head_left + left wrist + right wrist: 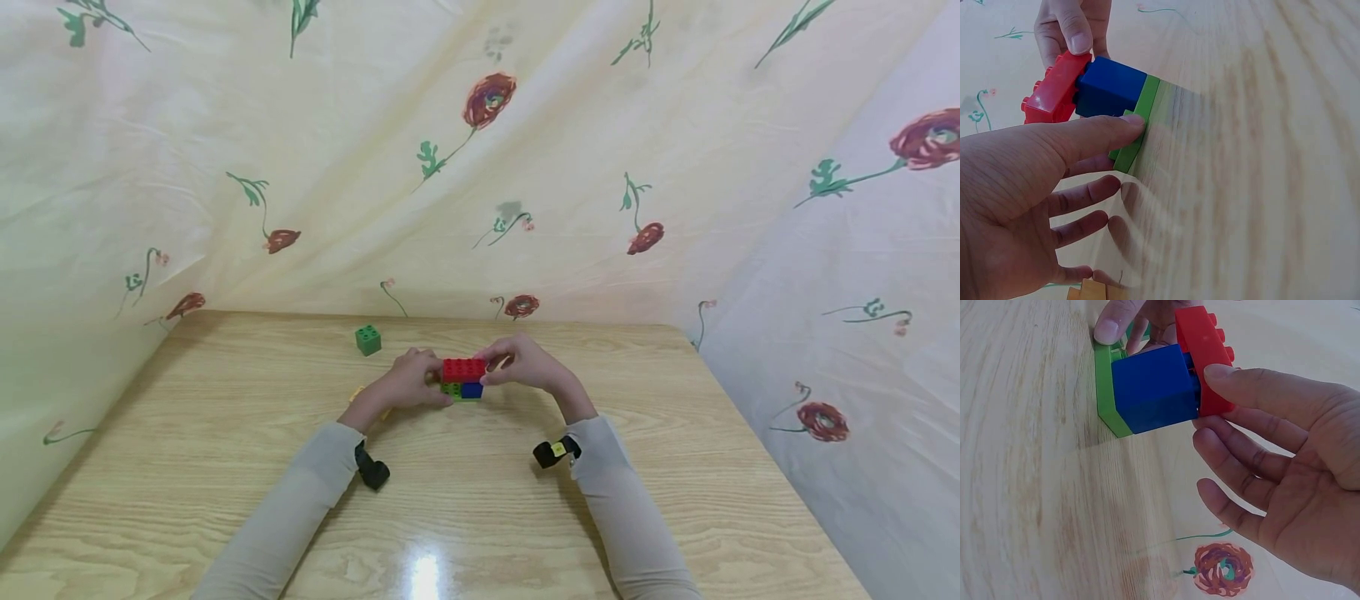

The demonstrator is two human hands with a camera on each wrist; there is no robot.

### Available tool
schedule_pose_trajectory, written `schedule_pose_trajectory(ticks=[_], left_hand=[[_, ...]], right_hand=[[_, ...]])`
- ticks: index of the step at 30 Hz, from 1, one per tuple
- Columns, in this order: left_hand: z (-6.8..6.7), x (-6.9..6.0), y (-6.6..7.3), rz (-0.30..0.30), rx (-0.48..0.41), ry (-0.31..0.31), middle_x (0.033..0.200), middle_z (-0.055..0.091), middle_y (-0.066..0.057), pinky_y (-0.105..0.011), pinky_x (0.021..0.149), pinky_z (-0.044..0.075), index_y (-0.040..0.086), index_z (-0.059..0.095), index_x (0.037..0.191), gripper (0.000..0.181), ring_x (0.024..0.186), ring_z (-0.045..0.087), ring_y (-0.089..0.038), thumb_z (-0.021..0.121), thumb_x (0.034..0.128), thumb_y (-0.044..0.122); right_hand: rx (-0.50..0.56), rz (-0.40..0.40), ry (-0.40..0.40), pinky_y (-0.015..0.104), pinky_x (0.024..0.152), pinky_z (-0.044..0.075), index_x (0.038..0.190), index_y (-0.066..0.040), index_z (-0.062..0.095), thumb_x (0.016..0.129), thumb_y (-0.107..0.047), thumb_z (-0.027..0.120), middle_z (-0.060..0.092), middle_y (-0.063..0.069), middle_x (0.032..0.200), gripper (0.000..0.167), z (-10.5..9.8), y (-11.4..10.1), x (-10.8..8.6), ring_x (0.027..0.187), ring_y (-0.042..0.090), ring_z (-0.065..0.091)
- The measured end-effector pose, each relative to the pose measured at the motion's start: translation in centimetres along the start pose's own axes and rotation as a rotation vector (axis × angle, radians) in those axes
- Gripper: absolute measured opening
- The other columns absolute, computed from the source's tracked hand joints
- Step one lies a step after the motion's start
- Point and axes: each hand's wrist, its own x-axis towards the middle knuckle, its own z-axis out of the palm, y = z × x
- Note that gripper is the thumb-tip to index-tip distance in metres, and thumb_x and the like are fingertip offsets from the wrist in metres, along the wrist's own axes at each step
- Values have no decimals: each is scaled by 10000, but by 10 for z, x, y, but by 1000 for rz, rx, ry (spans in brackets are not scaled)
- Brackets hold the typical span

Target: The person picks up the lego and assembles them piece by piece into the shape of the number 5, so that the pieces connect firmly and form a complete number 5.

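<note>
Table (480,508) underlies blue block (1154,390). Above, right hand (529,364) pinches likely light, stiff red brick (1199,347), sensibly endwise; below, left hand (409,380) pinches green plate (1105,387).

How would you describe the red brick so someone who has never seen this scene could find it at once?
On the wooden table, look between the left hand and right hand, toward the far edge. The red brick is pinched by the right hand, above a blue block on a light green base. It is the topmost piece there and the only red brick.
</note>
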Motion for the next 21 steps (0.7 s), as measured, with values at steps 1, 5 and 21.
schedule_pose_trajectory(ticks=[1,5,21], left_hand=[[0,0,0,-1,1,0,1087,636,-7,-342,825,339,162,753,1189,413,1022,436,-210,864,821,314],[0,0,-1,-2,3,0,1092,633,-4,-344,830,338,163,753,1188,409,1025,435,-209,863,823,312],[0,0,0,4,1,1,1068,628,-2,-346,827,333,157,759,1167,399,1012,432,-206,866,818,317]], right_hand=[[-2,0,1,416,910,573,1203,-28,741,871,-103,796,727,139,1103,344,0,0,0,1002,248,670],[-6,-2,3,421,913,571,1195,-29,745,869,-104,796,728,132,1090,338,0,0,1,1006,246,666],[-55,-30,22,325,787,540,1148,-55,771,852,-124,808,740,93,1060,306,1,2,2,910,211,630]])
